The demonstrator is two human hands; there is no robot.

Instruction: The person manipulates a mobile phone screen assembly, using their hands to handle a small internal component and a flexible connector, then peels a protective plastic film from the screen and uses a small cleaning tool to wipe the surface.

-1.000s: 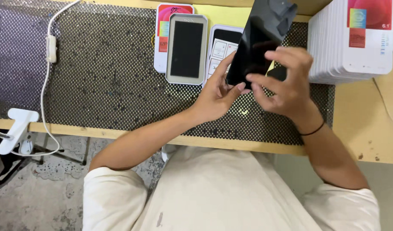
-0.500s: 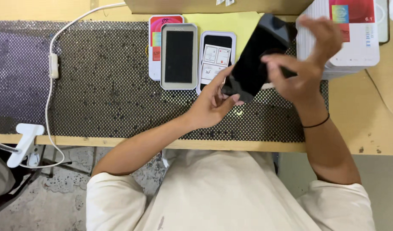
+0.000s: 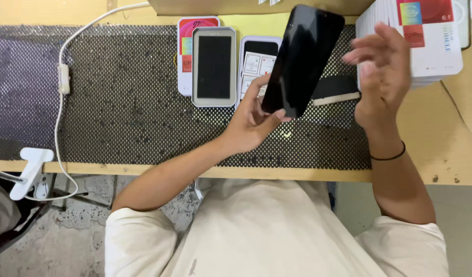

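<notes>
My left hand (image 3: 251, 119) grips the lower end of a black phone (image 3: 303, 57), dark screen up and tilted above the dotted black mat (image 3: 118, 102). Raised just right of the phone, my right hand (image 3: 382, 72) has its fingers apart and holds nothing; a thin black band circles its wrist. Below it a small black block with a pale edge (image 3: 336, 90) lies on the mat. Left of the phone rest a grey-framed phone (image 3: 214, 66) on a red and white package (image 3: 183, 56), and a white card-like package (image 3: 256, 64), partly hidden by the held phone.
A stack of white boxes (image 3: 431, 46) stands at the back right on the wooden table (image 3: 451, 149). A white cable with an inline switch (image 3: 64, 79) runs down the left to a white clamp (image 3: 30, 169) at the table edge. A cardboard box (image 3: 220, 6) sits behind.
My right hand has let go of the phone and moved off to the right. The left hand alone now holds it, lifted higher.
</notes>
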